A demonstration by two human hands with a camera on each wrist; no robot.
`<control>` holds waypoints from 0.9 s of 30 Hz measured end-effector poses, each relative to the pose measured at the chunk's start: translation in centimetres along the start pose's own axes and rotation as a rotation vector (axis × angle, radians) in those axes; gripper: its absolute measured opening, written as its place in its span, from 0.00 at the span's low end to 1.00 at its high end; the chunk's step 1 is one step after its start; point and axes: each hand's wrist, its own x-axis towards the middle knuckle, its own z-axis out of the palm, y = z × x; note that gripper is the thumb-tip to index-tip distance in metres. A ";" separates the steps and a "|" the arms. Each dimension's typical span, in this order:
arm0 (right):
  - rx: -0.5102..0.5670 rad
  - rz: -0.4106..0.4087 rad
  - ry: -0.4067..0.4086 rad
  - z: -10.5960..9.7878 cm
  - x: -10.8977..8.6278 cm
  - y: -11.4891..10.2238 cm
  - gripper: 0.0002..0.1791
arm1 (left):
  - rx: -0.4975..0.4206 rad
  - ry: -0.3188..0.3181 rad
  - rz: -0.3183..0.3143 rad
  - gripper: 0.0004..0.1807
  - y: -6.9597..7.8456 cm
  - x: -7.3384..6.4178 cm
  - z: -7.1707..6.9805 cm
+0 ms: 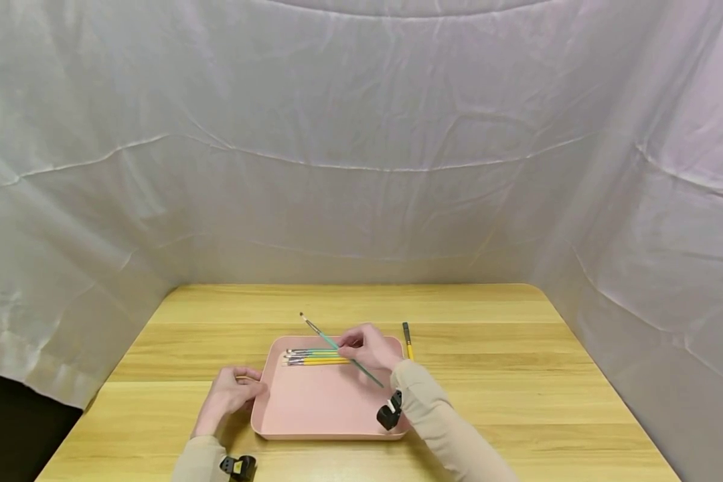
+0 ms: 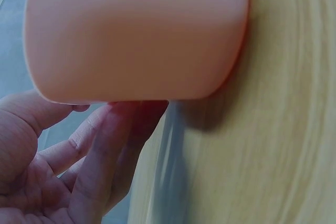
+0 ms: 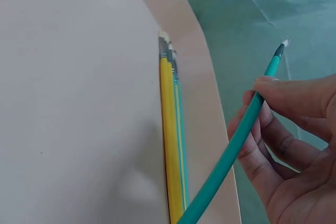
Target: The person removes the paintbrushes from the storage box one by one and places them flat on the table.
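In the head view, my right hand (image 1: 370,347) pinches a green-handled paintbrush (image 1: 361,368) between thumb and fingertips. It is slanted above the pink tray (image 1: 325,408), bristles toward the upper left. Below it, several yellow and green paintbrushes (image 1: 316,360) lie side by side in the tray's far part. The right wrist view has the held brush's handle crossing in front of the right hand (image 3: 294,145), its pale tip upward. My left hand (image 1: 231,393) grips the tray's left rim; in the left wrist view, the left hand's (image 2: 79,166) fingers partly disappear behind the tray's edge.
A yellow-handled brush with a dark tip (image 1: 407,335) lies on the wooden table (image 1: 506,388), just outside the tray's far right corner. Grey cloth (image 1: 361,214) hangs behind the table and along its sides.
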 end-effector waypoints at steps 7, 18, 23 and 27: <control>0.013 0.038 0.082 -0.4 -0.7 0.2 0.11 | -0.019 -0.003 -0.004 0.17 0.0 0.0 0.0; 0.177 -0.008 0.198 -0.7 -1.2 1.0 0.11 | -0.014 0.003 -0.009 0.17 -0.1 0.0 0.1; 0.258 -0.009 0.247 -0.9 -1.6 0.9 0.11 | -0.003 0.007 -0.006 0.17 0.0 0.0 0.1; 0.298 0.009 0.290 -1.1 -2.1 0.9 0.13 | -0.005 0.008 -0.004 0.17 0.0 0.0 0.1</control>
